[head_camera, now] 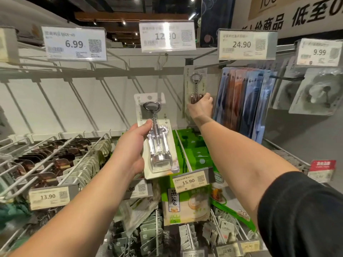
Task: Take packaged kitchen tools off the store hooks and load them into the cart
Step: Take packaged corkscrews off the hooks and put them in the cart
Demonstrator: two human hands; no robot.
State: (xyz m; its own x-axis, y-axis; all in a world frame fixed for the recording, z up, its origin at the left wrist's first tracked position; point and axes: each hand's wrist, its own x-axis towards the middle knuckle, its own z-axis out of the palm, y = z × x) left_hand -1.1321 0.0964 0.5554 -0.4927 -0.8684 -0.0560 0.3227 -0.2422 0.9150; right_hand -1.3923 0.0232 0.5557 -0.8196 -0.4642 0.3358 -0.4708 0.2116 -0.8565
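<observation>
Nearest to me, both forearms reach out from the bottom of the view, the right one in a black sleeve [304, 216]. My left hand [132, 145] has its grip closed around the left edge of a packaged corkscrew [157, 138], thumb pressed on the front of the card near the screw's neck, fingers hidden behind it. The pack is off the hooks, held upright and slightly tilted in the air in front of the green bags [196, 153] and just above the 15.90 price tag [189, 180]. Below and left of it hang rows of dark brown packs [53, 160] behind a 13.90 tag [48, 197].

Further out, my right hand [201, 107] grips the lower part of a second corkscrew pack [194, 86], fingers curled over its dark handle end. That pack hangs against the back panel from a hook [204, 55] under the 24.90 tag [245, 45]. Just right of it hang blue and brown flat packs [245, 101], and beyond those a clear blister pack [315, 91] under the 9.99 tag [319, 52].

Up the left side, bare white hooks [55, 101] slant down from the panel, beneath the 6.99 tag [74, 43] and a 12-something tag [167, 36].
</observation>
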